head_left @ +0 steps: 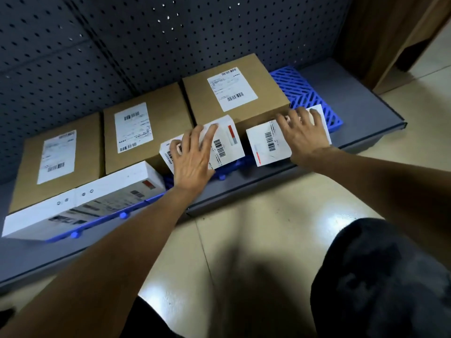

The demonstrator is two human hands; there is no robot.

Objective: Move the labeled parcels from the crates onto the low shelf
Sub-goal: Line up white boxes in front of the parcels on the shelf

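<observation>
Nearest to us, our dark-clad knee (380, 276) is bending over the glossy tiled floor (244, 228). Beyond it, the low grey shelf (280, 176) is carrying the parcels on a blue plastic grid mat (305, 91). At the front left, a long white box (80, 203) is lying along the mat's front edge. Our left hand (192, 159) is resting with straight, spread fingers on top of a small white labeled parcel (227, 142). Our right hand (302, 132) is pressing down, fingers splayed, on a second small white parcel (266, 145) just to the right, a narrow gap between the two. Neither hand is gripping anything. Behind them, three brown cardboard parcels (146, 125) with white labels are sitting side by side against the dark pegboard (122, 45).
</observation>
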